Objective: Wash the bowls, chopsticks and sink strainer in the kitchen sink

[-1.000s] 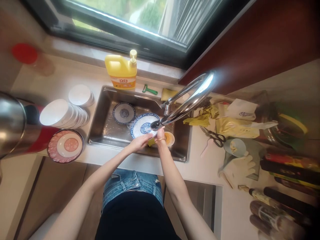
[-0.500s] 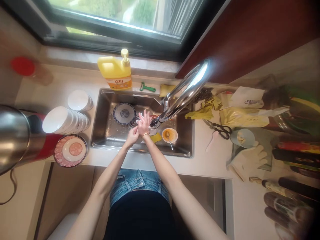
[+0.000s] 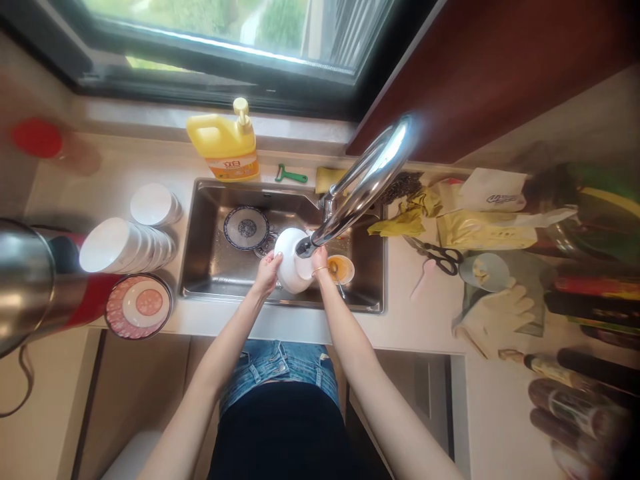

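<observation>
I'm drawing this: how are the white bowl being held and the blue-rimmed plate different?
The white bowl shows plain sides; the blue-rimmed plate has a patterned middle. The bowl is held by the left hand and right hand; the plate lies in the sink. The bowl bulges deep; the plate is flatter. Both look round.

Plain white rounded bowl, smooth outer side showing, held between left hand and right hand, over the steel sink, beneath the faucet.
</observation>
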`<state>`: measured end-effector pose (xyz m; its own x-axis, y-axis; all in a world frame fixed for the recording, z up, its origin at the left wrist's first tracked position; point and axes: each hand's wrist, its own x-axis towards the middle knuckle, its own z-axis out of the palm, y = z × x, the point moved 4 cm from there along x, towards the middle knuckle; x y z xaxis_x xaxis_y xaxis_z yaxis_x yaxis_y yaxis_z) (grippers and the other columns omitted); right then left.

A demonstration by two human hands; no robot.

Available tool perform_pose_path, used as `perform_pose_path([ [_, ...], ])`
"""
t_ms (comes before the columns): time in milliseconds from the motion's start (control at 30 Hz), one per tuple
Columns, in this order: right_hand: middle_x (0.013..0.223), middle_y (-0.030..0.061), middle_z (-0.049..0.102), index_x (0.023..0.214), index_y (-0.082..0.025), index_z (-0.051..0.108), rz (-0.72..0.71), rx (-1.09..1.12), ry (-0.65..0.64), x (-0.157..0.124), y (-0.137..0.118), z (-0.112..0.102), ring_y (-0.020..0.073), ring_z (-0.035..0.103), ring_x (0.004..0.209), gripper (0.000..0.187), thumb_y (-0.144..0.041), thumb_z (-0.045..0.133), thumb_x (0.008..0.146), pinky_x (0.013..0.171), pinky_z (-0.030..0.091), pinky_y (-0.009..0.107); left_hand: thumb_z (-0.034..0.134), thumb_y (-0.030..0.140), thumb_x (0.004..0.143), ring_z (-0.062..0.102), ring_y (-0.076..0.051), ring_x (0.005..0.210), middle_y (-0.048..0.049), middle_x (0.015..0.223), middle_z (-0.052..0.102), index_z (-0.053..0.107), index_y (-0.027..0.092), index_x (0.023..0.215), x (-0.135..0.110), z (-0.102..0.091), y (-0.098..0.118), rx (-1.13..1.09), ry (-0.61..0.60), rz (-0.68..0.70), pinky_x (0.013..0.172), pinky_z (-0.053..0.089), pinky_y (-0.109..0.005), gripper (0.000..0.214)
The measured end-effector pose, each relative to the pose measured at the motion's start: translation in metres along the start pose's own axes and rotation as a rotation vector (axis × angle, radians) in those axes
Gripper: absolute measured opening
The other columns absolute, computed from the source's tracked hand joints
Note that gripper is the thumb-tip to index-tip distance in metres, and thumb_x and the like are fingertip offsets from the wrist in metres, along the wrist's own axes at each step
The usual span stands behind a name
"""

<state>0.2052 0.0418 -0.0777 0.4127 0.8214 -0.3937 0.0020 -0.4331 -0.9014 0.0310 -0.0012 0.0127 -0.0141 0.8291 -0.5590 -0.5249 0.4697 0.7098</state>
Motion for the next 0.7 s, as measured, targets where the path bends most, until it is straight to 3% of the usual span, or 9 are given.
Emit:
perform_pose_path([
  [100,0.104,0.0138,0.068,0.095,-0.013,0.059,0.156,0.001,0.103,-0.011,0.023,-0.022,0.0205,0.062,0.098,0.024,-0.026,0.039,0.096,0.095,0.049,0.037,0.089,0.046,0.057,0.068,-0.018,0.080,-0.0057,0.084,0.076,0.069,0.015,0.091,0.006,0.009,-0.014,-0.061,0.035,0.001,0.077,0.050,-0.028,0.050],
  [200,0.119,0.0175,0.064,0.099,-0.014,0.057,0.172,-0.019,0.193,-0.034,0.035,-0.037,0.0236,0.057,0.118,0.023,-0.028,0.039,0.095,0.105,0.044,0.039,0.088,0.044,0.060,0.070,-0.018,0.085,-0.0056,0.089,0.077,0.067,0.016,0.096,0.014,0.016,-0.022,-0.104,0.084,0.028,0.083,0.051,-0.030,0.049],
  [267,0.135,0.0182,0.057,0.111,-0.013,0.056,0.119,-0.016,0.208,-0.055,0.036,-0.036,0.0222,0.049,0.132,0.030,-0.031,0.039,0.095,0.113,0.037,0.038,0.084,0.043,0.066,0.070,-0.018,0.089,-0.0062,0.094,0.076,0.066,0.017,0.099,0.021,0.021,-0.025,-0.113,0.130,0.067,0.087,0.052,-0.031,0.046],
  [400,0.144,0.0170,0.053,0.127,-0.014,0.054,-0.137,-0.077,0.090,-0.087,0.011,-0.002,0.0222,0.041,0.142,0.044,-0.040,0.040,0.094,0.119,0.031,0.043,0.075,0.044,0.078,0.070,-0.017,0.092,-0.0075,0.101,0.075,0.064,0.016,0.104,0.026,0.027,-0.028,-0.009,0.173,0.130,0.088,0.052,-0.031,0.040],
  [533,0.133,0.0153,0.062,0.124,-0.015,0.061,-0.296,-0.261,-0.106,-0.087,-0.031,0.042,0.0229,0.043,0.139,0.044,-0.040,0.044,0.092,0.121,0.027,0.043,0.076,0.039,0.078,0.070,-0.018,0.097,-0.0082,0.102,0.076,0.066,0.016,0.105,0.018,0.024,-0.025,0.058,0.113,0.147,0.090,0.052,-0.030,0.037],
  [633,0.123,0.0132,0.068,0.118,-0.018,0.067,-0.357,-0.349,-0.239,-0.091,-0.041,0.054,0.0232,0.049,0.133,0.041,-0.041,0.044,0.093,0.119,0.030,0.041,0.076,0.036,0.077,0.069,-0.019,0.099,-0.0081,0.101,0.076,0.067,0.016,0.101,0.014,0.012,-0.016,0.002,0.149,0.158,0.092,0.051,-0.030,0.033],
  [700,0.125,0.0136,0.067,0.118,-0.019,0.068,-0.378,-0.336,-0.201,-0.101,-0.032,0.049,0.0243,0.049,0.134,0.042,-0.042,0.041,0.095,0.120,0.030,0.044,0.076,0.036,0.076,0.069,-0.018,0.099,-0.0070,0.099,0.076,0.067,0.017,0.101,0.016,0.002,-0.008,-0.036,0.188,0.173,0.092,0.051,-0.030,0.032],
])
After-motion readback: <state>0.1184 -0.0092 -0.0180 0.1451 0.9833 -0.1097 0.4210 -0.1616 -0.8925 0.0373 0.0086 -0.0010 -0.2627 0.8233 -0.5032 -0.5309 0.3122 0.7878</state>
